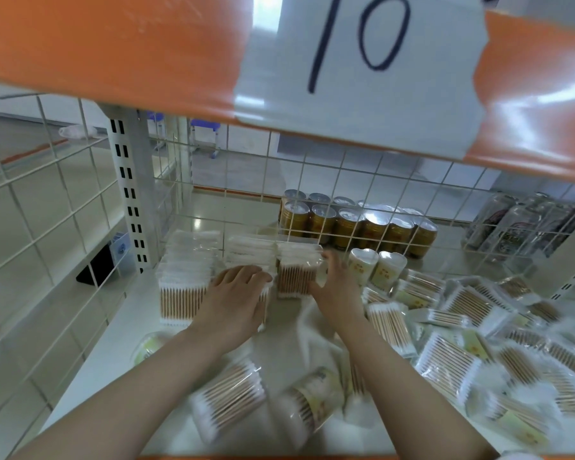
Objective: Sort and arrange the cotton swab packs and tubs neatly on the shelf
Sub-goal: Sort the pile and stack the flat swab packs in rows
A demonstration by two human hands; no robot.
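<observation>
Left hand [238,295] lies flat, fingers straight, on the middle swab stack [249,252]. Right hand [337,287] cups the right-hand stack [296,270], its grip seemingly curled round it.

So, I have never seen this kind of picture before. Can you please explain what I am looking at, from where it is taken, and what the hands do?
It is one picture from a camera worn on a person's head, looking down into a shop shelf. No machine: two bare hands. The left hand rests flat on a row of stacked cotton swab packs at the back left. The right hand holds the right side of another stack. Two upright tubs stand beside it. Loose packs lie scattered on the right. Behind the wire grid are cans. The paper sign above reads 10.
</observation>
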